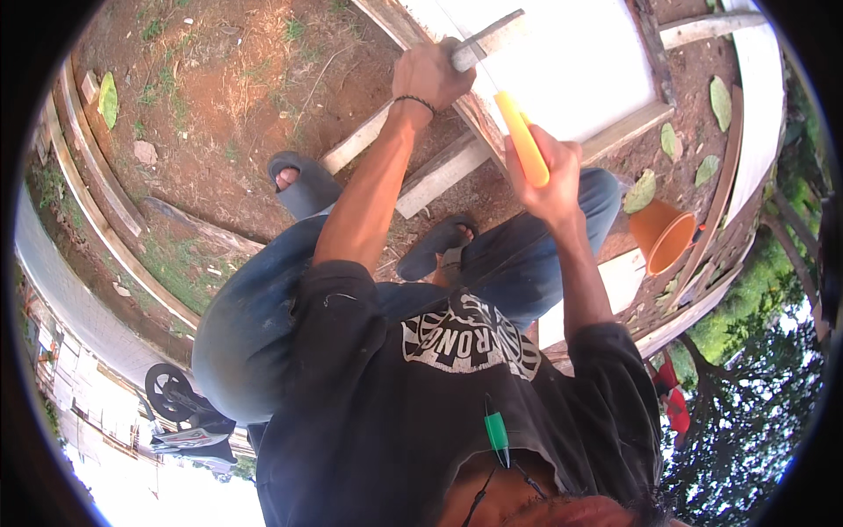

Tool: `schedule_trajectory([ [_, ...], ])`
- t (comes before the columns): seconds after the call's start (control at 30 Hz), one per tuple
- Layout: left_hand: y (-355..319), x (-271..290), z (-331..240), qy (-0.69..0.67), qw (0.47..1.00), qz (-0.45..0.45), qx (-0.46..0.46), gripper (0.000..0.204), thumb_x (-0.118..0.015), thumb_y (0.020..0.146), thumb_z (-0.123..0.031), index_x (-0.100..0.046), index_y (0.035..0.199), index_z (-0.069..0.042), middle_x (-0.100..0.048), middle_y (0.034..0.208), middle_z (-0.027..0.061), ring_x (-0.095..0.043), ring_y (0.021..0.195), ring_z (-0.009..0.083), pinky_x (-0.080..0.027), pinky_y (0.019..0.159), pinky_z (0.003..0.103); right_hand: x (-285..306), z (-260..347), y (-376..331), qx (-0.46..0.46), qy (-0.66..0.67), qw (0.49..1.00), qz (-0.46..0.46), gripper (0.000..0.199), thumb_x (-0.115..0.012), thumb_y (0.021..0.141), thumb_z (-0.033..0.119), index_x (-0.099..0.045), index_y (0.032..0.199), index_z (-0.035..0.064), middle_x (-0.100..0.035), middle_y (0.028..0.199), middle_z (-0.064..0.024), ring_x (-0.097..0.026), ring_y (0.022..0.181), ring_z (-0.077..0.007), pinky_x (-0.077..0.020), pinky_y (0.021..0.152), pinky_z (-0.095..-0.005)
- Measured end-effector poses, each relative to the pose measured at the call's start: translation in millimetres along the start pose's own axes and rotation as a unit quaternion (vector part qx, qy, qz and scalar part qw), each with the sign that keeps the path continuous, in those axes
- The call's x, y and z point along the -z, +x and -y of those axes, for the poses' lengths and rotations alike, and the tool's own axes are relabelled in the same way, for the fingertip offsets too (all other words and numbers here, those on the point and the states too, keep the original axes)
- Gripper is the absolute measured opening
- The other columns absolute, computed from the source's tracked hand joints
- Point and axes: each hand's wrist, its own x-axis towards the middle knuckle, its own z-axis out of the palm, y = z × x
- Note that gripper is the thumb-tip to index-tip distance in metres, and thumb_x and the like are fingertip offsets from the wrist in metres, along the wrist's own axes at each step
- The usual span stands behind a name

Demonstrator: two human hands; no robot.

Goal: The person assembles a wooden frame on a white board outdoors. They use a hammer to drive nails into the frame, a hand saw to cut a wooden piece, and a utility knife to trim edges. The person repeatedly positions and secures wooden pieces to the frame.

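Note:
My right hand (551, 180) is closed round the yellow-orange handle of a handsaw (523, 140). Its thin blade runs up and away from me, crossing a short wood strip (493, 39). My left hand (430, 75), with a dark band at the wrist, is wrapped round the near-left end of that strip. The strip lies at a tilt over a bright white panel (580, 83) with a wooden frame. How deep the blade sits in the wood I cannot tell, because glare washes out that area.
Wooden beams (443, 174) rest on the dirt near my sandalled feet. An orange bucket (659, 235) lies tipped at the right, beside a pale board (593, 299). Long planks (110, 206) curve along the left. A motorcycle (189, 413) stands behind me.

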Motion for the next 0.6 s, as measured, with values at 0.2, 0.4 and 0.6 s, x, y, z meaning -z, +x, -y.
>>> schedule_trajectory([
  [0.2,-10,-6,23,-0.003,0.998,-0.066,-0.001,0.04,-0.078,0.08,-0.038,-0.077,0.101,-0.004,-0.072,0.072,0.0205,-0.074,0.073,0.0366,-0.061,0.074,0.046,29,8,-99,0.06,-0.022,0.998,-0.023,0.011,-0.064,0.089,0.002,-0.066,0.09,-0.008,-0.061,0.06,-0.0111,-0.061,0.048,-0.0203,-0.0437,0.048,-0.0309],
  [0.4,8,7,5,-0.022,0.999,0.006,0.022,0.044,-0.078,0.08,-0.038,-0.076,0.11,-0.006,-0.073,0.073,0.018,-0.075,0.072,0.0334,-0.061,0.072,0.047,-13,6,16,-0.011,0.009,1.0,-0.024,0.01,-0.07,0.085,0.002,-0.062,0.082,-0.0019,-0.059,0.06,-0.0151,-0.06,0.047,-0.024,-0.0461,0.05,-0.0319],
  [0.6,-7,4,15,0.005,0.999,-0.047,0.013,0.043,-0.078,0.08,-0.033,-0.075,0.112,-0.004,-0.072,0.072,0.0194,-0.074,0.069,0.0357,-0.062,0.071,0.046,48,10,-98,-0.006,-0.007,1.0,0.012,0.007,-0.065,0.084,-0.001,-0.062,0.078,-0.0036,-0.062,0.062,-0.015,-0.065,0.052,-0.0272,-0.0499,0.052,-0.0337],
])
